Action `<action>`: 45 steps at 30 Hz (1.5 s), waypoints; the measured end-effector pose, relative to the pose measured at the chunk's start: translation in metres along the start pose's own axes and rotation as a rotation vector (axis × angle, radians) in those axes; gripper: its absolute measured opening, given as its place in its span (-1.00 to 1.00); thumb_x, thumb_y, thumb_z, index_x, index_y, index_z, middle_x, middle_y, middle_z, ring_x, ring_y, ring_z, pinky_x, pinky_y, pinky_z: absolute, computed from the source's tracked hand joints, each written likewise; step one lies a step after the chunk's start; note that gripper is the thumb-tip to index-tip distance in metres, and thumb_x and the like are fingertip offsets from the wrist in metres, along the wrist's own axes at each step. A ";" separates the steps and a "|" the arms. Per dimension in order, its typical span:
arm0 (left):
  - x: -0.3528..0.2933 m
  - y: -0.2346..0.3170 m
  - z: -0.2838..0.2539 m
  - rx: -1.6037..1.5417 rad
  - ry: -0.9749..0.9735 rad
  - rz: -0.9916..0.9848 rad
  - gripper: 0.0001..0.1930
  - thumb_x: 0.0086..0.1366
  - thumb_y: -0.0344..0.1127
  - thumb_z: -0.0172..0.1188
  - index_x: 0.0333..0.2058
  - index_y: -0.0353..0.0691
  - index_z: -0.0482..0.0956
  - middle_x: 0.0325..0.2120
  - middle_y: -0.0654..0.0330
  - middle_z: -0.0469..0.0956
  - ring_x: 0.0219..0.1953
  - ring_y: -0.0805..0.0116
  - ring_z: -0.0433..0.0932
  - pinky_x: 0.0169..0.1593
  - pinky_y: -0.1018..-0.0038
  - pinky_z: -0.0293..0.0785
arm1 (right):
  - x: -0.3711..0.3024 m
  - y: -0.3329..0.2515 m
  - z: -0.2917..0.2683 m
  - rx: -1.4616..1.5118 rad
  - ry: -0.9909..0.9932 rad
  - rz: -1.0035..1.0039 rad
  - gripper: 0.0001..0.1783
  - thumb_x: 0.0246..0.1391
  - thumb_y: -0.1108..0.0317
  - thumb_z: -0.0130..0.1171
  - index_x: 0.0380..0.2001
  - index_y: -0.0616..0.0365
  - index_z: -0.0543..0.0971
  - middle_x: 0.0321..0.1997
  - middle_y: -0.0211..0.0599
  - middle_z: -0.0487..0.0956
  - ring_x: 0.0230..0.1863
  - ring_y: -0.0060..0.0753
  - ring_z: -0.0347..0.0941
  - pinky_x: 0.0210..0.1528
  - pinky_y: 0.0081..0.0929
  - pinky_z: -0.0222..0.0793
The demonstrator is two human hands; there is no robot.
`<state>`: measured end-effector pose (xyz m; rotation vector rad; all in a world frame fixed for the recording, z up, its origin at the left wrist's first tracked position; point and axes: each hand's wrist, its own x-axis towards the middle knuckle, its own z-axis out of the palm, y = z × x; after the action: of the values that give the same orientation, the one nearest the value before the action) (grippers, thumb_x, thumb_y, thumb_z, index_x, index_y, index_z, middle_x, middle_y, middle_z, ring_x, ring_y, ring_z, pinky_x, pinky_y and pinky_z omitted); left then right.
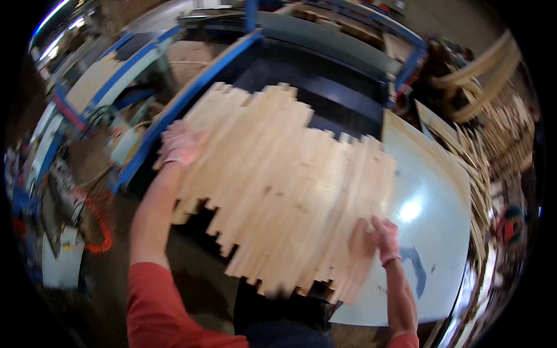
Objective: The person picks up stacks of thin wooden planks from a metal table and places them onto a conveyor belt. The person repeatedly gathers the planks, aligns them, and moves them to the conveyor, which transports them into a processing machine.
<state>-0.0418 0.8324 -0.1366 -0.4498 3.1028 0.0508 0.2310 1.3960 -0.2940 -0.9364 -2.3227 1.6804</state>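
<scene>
A wide panel of pale wooden strips (278,185), laid side by side with uneven ends, slants across the middle of the view. Its far part lies over a dark machine bed (249,72); the near end comes close to my body. My left hand (181,144), in a pinkish work glove, holds the panel's left edge, fingers partly over the top. On the opposite side, my right hand (384,239), gloved alike, is closed on the right edge near the close corner. Its fingertips are partly hidden. The panel looks slightly blurred.
A blue metal rail (191,95) borders the bed on the left. A pale, shiny sheet-topped table (426,232) stands at the right, with thin wood offcuts (478,174) heaped beyond it. An orange coiled hose (100,226) hangs at the left.
</scene>
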 end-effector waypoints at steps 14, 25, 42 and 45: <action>0.088 -0.077 0.051 0.054 0.160 0.024 -0.03 0.47 0.47 -0.13 0.51 -0.27 0.23 0.53 -0.12 0.20 0.55 -0.05 0.17 0.54 0.06 0.08 | -0.044 -0.107 0.064 -0.417 0.013 0.105 -0.19 0.09 -0.24 0.30 0.02 0.40 0.65 0.00 0.23 0.72 0.08 0.18 0.68 0.13 -0.11 0.59; 0.046 0.180 0.066 -1.251 -0.347 1.142 -0.45 0.63 -0.06 0.00 0.36 -0.37 0.48 0.37 0.04 0.47 0.43 0.18 0.38 0.56 0.32 0.15 | -0.053 -0.119 0.142 -0.038 -0.189 -0.069 -0.26 0.22 -0.20 0.22 0.16 0.27 0.49 0.04 0.14 0.65 0.13 0.16 0.58 0.18 -0.12 0.50; -0.569 0.279 0.127 -0.857 -1.773 1.185 -0.50 0.53 -0.22 0.19 0.30 -0.44 0.51 0.17 -0.05 0.62 0.18 0.12 0.62 0.36 0.17 0.48 | -0.462 0.248 -0.083 1.254 0.365 0.309 -0.70 0.44 0.20 0.17 0.11 0.06 0.62 -0.29 -0.60 0.53 -0.36 -0.75 0.38 -0.33 -0.65 0.36; -0.643 0.273 0.172 -0.550 -1.862 1.149 -0.48 0.50 -0.22 0.23 0.29 -0.44 0.53 0.09 0.03 0.65 0.07 0.18 0.64 0.23 0.29 0.53 | -0.533 0.309 -0.082 1.550 0.595 0.274 -0.85 0.43 0.21 0.22 -0.26 -0.07 0.50 -0.45 -0.67 0.33 -0.51 -0.75 0.19 -0.47 -0.65 0.19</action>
<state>0.4973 1.2819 -0.2934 0.9030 1.0780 0.7419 0.8190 1.2306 -0.4074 -1.0250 -0.1942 2.0956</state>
